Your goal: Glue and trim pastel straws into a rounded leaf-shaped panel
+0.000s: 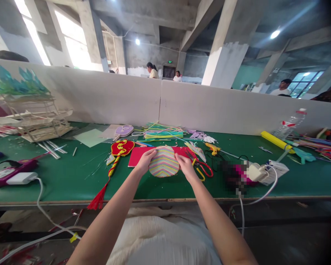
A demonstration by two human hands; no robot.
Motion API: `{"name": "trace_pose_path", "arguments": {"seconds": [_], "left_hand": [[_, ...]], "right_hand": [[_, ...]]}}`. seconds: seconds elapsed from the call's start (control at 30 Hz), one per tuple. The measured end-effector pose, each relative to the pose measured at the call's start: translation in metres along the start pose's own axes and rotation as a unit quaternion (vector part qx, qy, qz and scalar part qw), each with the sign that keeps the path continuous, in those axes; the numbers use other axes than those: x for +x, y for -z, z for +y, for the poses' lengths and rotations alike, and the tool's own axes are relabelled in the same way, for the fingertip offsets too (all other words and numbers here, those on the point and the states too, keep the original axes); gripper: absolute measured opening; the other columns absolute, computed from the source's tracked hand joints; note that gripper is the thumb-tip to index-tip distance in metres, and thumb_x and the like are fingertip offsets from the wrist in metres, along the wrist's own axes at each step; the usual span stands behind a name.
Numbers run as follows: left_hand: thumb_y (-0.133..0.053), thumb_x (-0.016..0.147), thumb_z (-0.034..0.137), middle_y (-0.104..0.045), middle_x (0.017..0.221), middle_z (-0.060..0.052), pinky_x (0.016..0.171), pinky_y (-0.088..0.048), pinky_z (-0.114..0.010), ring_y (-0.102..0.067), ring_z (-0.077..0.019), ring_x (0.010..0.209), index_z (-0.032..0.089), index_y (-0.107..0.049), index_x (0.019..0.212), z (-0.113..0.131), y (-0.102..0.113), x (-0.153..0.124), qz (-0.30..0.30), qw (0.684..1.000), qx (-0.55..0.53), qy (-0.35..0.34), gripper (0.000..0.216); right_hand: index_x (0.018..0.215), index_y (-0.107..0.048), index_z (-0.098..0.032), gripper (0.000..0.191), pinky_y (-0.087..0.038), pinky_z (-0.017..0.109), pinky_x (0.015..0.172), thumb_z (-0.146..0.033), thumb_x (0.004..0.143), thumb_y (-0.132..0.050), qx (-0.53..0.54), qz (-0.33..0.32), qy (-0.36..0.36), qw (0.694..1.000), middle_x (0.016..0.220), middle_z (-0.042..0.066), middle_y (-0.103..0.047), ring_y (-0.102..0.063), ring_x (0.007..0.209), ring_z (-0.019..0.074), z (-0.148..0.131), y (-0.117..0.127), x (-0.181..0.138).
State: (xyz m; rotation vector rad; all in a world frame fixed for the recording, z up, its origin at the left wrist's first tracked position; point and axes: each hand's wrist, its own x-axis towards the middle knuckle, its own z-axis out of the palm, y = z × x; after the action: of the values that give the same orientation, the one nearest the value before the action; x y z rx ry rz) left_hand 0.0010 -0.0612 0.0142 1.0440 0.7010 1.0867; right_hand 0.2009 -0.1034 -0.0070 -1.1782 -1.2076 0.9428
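Between my two hands a round disc with pastel zigzag stripes is held up over the green table. My left hand grips its left edge, thumb on top. My right hand pinches the right edge. Behind the disc lies a red sheet, partly hidden by it. To the left rests a red and yellow fan with a twisted handle and a red tassel. Scissors with red handles and a yellow-handled pair lie just right of my right hand.
Pastel strips are heaped at the back, beside a lilac fan shape. A yellow glue gun lies right. Plugs with white cables sit at right; a stick model stands left. A partition runs behind; people are beyond.
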Motion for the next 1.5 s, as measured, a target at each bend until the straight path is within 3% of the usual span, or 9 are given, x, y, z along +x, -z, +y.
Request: {"name": "trace_pose_path", "arguments": {"seconds": [0.13,0.3,0.53,0.77,0.9,0.97,1.1,1.27,1.5], "left_hand": [[-0.076,0.065,0.04,-0.074,0.093,-0.01,0.083,-0.048,-0.037,-0.066,-0.0286,0.091,0.014,-0.071,0.101,-0.003,0.002,0.0,0.01,1.0,-0.001,0.006,0.045],[-0.075,0.067,0.04,-0.074,0.094,-0.01,0.088,-0.047,-0.04,-0.066,-0.03,0.095,0.014,-0.071,0.1,-0.006,0.0,0.003,0.003,1.0,-0.008,0.023,0.042],[-0.034,0.082,0.07,-0.071,0.106,-0.018,0.095,-0.042,-0.048,-0.061,-0.0357,0.108,0.01,-0.068,0.107,-0.008,0.001,0.007,-0.062,0.995,-0.048,0.054,0.074],[-0.076,0.067,0.036,-0.072,0.106,-0.012,0.098,-0.04,-0.043,-0.058,-0.0326,0.111,0.014,-0.07,0.102,-0.016,0.013,0.005,0.003,1.0,-0.013,0.026,0.042],[-0.079,0.063,0.034,-0.071,0.107,-0.009,0.099,-0.039,-0.04,-0.058,-0.0304,0.112,0.016,-0.07,0.101,-0.025,0.02,0.01,0.057,0.998,-0.005,0.0,0.043],[-0.078,0.065,0.035,-0.071,0.107,-0.009,0.098,-0.04,-0.04,-0.058,-0.0299,0.111,0.016,-0.069,0.104,-0.027,0.022,0.012,0.064,0.998,-0.012,-0.004,0.044],[-0.062,0.079,0.048,-0.071,0.107,-0.011,0.094,-0.044,-0.041,-0.061,-0.0296,0.107,0.017,-0.065,0.11,-0.026,0.021,0.011,0.041,0.998,-0.05,0.018,0.045],[-0.027,0.088,0.064,-0.07,0.108,-0.019,0.095,-0.042,-0.045,-0.062,-0.0325,0.106,0.009,-0.063,0.115,-0.024,0.02,0.007,-0.023,0.992,-0.101,0.073,0.071],[-0.022,0.086,0.068,-0.066,0.115,-0.021,0.1,-0.036,-0.048,-0.058,-0.0343,0.112,0.007,-0.053,0.128,-0.023,0.023,0.004,-0.077,0.982,-0.144,0.093,0.081]], "right_hand": [[0.117,-0.065,-0.019,0.069,-0.05,0.04,0.091,-0.071,0.081,-0.037,0.007,-0.009,0.013,1.0,0.116,0.01,-0.067,-0.06,0.111,0.028,-0.007,0.002,0.001],[0.119,-0.064,-0.021,0.06,-0.043,0.039,0.102,-0.063,0.077,-0.055,0.014,-0.025,0.039,0.999,0.123,0.006,-0.063,-0.054,0.119,0.0264,-0.006,-0.006,0.004],[0.126,-0.059,-0.023,0.061,-0.053,0.04,0.088,-0.046,0.07,-0.068,0.024,-0.01,0.043,0.999,0.108,0.006,-0.07,-0.064,0.101,0.0257,0.003,-0.012,0.005],[0.119,-0.064,-0.023,0.055,-0.048,0.039,0.096,-0.053,0.073,-0.064,0.039,0.012,0.027,0.999,0.123,0.004,-0.063,-0.055,0.118,0.0275,0.002,-0.014,0.005],[0.114,-0.066,-0.02,0.058,-0.053,0.04,0.087,-0.063,0.08,-0.049,0.053,0.004,-0.013,0.999,0.106,0.008,-0.071,-0.062,0.107,0.0272,0.008,-0.012,0.006],[0.109,-0.068,-0.02,0.054,-0.055,0.04,0.081,-0.06,0.074,-0.058,0.055,-0.009,-0.032,0.998,0.096,0.009,-0.073,-0.066,0.099,0.0276,0.014,-0.009,0.005],[0.102,-0.069,-0.019,0.053,-0.054,0.042,0.082,-0.046,0.057,-0.077,0.057,-0.008,-0.041,0.997,0.096,0.009,-0.073,-0.067,0.096,0.0288,0.028,-0.006,0.005],[0.101,-0.068,-0.018,0.053,-0.051,0.042,0.088,-0.045,0.056,-0.077,0.066,0.021,-0.043,0.997,0.104,0.01,-0.072,-0.063,0.105,0.0292,0.037,-0.006,0.007],[0.102,-0.068,-0.02,0.056,-0.056,0.038,0.073,-0.053,0.058,-0.074,0.093,0.027,-0.063,0.993,0.105,0.009,-0.071,-0.067,0.094,0.0276,0.038,-0.006,0.003]]}}
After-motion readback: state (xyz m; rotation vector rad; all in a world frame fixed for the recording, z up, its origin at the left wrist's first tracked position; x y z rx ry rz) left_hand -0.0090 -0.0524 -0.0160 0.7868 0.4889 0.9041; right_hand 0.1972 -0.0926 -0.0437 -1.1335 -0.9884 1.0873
